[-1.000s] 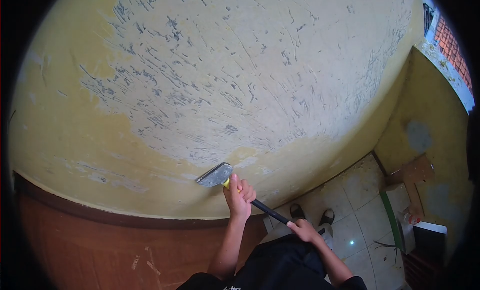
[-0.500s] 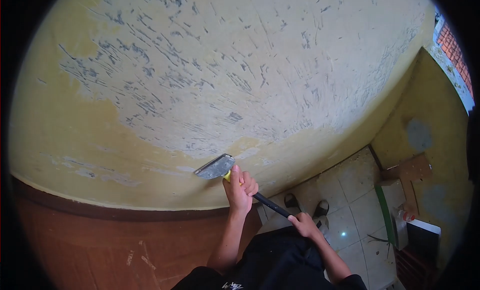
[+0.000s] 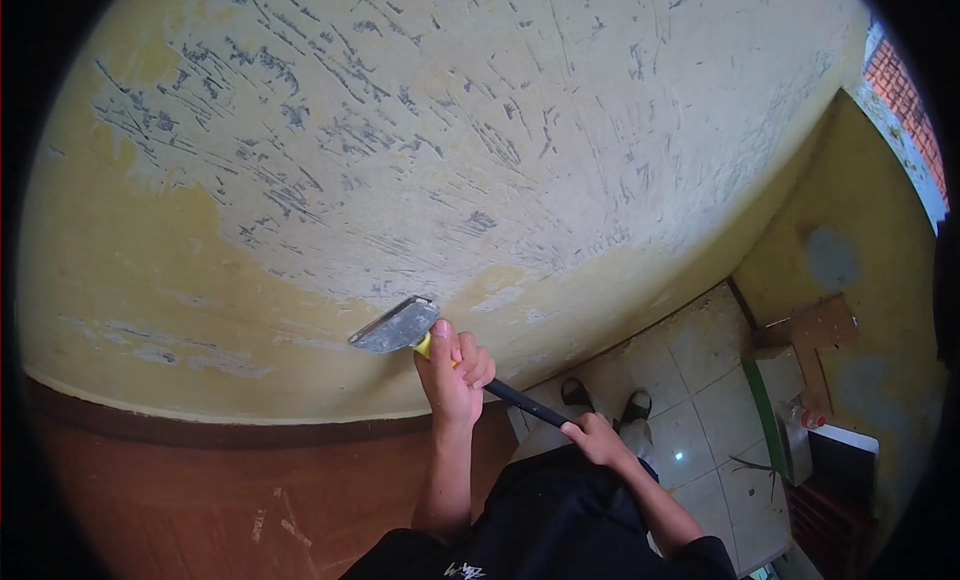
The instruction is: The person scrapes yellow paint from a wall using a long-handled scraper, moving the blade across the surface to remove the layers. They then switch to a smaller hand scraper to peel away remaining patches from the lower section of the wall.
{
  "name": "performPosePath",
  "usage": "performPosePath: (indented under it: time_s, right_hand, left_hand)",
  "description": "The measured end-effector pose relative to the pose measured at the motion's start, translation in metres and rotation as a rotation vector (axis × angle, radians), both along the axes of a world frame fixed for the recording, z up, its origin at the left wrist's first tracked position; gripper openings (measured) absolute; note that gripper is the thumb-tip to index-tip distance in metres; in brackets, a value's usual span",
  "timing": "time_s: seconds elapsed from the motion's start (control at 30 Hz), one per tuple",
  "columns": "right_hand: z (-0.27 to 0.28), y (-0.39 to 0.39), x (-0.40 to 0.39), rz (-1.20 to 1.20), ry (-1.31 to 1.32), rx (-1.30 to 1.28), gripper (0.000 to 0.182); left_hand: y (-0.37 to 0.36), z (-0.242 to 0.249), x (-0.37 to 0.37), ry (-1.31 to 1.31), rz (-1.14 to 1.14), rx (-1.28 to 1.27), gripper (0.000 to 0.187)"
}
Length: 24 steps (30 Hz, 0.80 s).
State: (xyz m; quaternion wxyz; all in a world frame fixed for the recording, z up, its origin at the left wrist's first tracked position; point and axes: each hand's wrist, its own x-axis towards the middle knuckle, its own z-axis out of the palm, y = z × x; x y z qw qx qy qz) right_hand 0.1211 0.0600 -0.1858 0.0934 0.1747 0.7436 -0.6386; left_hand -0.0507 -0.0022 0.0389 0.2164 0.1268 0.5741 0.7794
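Fingers [image 3: 470, 364] of left hand [image 3: 453, 378] and right hand [image 3: 600, 441] curl closed around scraper [image 3: 400, 325]; bottle's [image 3: 811, 418] contents unclear.

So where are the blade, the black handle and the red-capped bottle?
Blade [image 3: 398, 326], head view: middle of its metal face.
Black handle [image 3: 527, 403], head view: middle of its visible shaft.
Bottle [image 3: 814, 419], head view: its red cap.

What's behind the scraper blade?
Wall. Yellow paint shows beside and below the scraper blade, and a pale scratched area above it. The patch directly behind is covered, so its paint or marks can't be seen.
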Motion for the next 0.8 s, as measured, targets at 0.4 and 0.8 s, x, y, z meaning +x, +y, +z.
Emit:
performPosePath:
  time_s: [0.4,0.8]
  right_hand:
    - [-0.066,0.011,0.043,-0.153,-0.009,-0.043,0.065]
    - [0.017,0.031,0.007,-0.106,0.226,0.130,0.053]
  left_hand:
    - [0.024,-0.067,0.014,-0.145,-0.008,0.043,0.039]
    - [-0.001,-0.002,0.016,-0.035,0.008,0.190,0.031]
